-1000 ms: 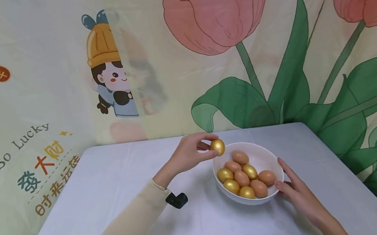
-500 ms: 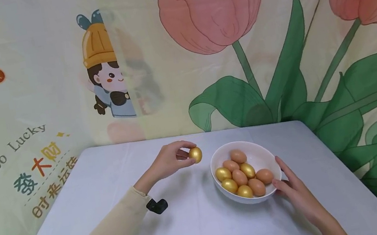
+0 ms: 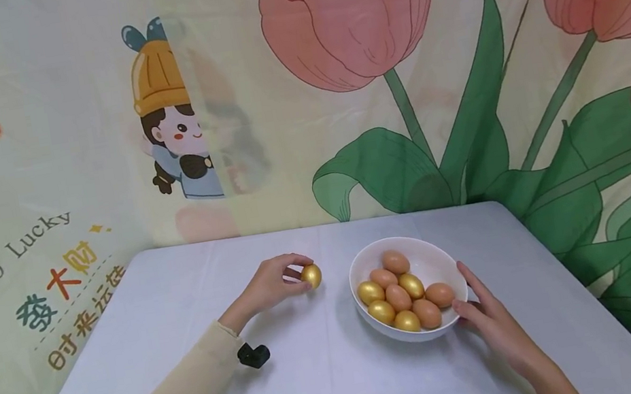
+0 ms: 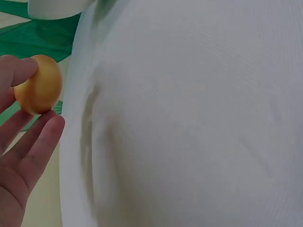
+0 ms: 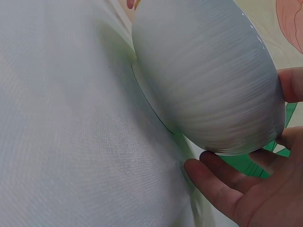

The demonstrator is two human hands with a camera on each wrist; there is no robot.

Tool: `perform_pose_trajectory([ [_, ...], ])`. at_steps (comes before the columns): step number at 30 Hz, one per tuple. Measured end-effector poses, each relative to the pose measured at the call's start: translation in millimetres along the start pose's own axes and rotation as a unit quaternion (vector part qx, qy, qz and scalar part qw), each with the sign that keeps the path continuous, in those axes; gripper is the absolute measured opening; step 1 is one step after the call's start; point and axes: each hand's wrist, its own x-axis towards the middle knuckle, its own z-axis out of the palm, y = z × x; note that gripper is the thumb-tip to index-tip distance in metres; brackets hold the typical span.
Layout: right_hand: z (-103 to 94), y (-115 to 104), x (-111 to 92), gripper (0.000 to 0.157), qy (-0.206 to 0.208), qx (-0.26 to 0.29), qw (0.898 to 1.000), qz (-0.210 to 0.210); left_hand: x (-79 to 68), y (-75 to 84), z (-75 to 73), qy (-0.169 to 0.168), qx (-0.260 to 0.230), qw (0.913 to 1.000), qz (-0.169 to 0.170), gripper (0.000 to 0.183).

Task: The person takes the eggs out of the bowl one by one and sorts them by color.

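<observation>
A gold egg [image 3: 312, 276] is pinched between the thumb and fingertips of my left hand [image 3: 270, 284], low over the table to the left of the bowl. In the left wrist view the same egg [image 4: 42, 87] sits between the thumb and fingers. A white bowl [image 3: 433, 259] holds several brown eggs [image 3: 427, 313] and several gold eggs [image 3: 381, 312]. My right hand [image 3: 500, 326] grips the bowl's right side, thumb and a finger at the rim. In the right wrist view, its other fingers [image 5: 215, 184] lie under the bowl's outer wall [image 5: 203, 71].
A white cloth [image 3: 345, 385] covers the table. Behind it hangs a backdrop [image 3: 266, 198] printed with tulips and a cartoon figure. Small black devices [image 3: 254, 355] are worn at the wrists.
My left hand has moved left from above the bowl's rim with the gold egg, then lower toward the table. The right hand keeps its grip on the bowl.
</observation>
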Motion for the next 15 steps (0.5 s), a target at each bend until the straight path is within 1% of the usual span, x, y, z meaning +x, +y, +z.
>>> perform_pose_trajectory([
  [4, 0.7, 0, 0, 0.083, 0.001, 0.0, 1.0, 0.0, -2.4, -8.3, 0.6, -0.004, 0.003, 1.0, -0.008, 0.043],
  [11, 1.0, -1, -1, 0.083, 0.001, 0.001, 1.0, -0.002, -5.1, -17.5, 2.6, -0.007, 0.005, 0.9996, -0.028, 0.043],
  [15, 0.6, 0, 0, 0.083, 0.0, 0.0, 1.0, -0.002, -5.8, -20.1, 4.0, -0.01, 0.0, 0.9998, -0.017, 0.043],
])
